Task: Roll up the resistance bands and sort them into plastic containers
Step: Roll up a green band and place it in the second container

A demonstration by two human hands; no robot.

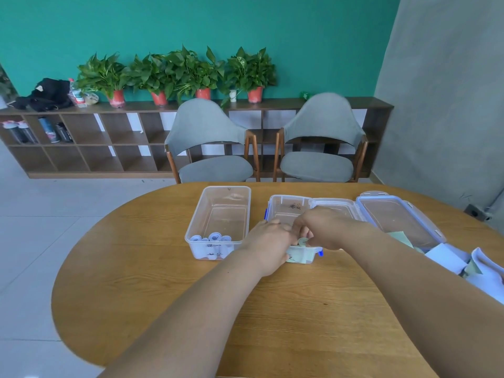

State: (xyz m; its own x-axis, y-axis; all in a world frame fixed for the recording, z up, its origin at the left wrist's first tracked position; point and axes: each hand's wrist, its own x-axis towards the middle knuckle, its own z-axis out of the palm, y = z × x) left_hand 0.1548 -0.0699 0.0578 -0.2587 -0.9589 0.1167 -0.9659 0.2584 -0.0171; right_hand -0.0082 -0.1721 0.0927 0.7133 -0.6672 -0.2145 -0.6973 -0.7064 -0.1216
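Tabletop (163, 296) of oval wood is curving away at the left into tiled floor (41, 241), leaving a broad bare stretch of wood in front of the person. Two grey chairs (210, 137) are standing just beyond the far edge. At the right edge a loose pile of flat bands (447, 257), pale lavender and green, is lying partly on the table beside a clear lid (398, 216) with a blue rim.

A clear open container (218, 214) is sitting left of centre, holding several rolled lavender bands (215, 237) side by side at its near end. Just to its right, a second container (289, 205) with blue clips is standing open, with something green showing through its near wall.

Both hands are meeting over the near end of this second container. The right hand (324, 227) is pinching a rolled green band (302, 242) with curled fingers, holding it just inside the near wall. The left hand (268, 241) is reaching in from the left, its fingers hidden behind the right hand's; whether it is grasping the roll or only touching it cannot be told.
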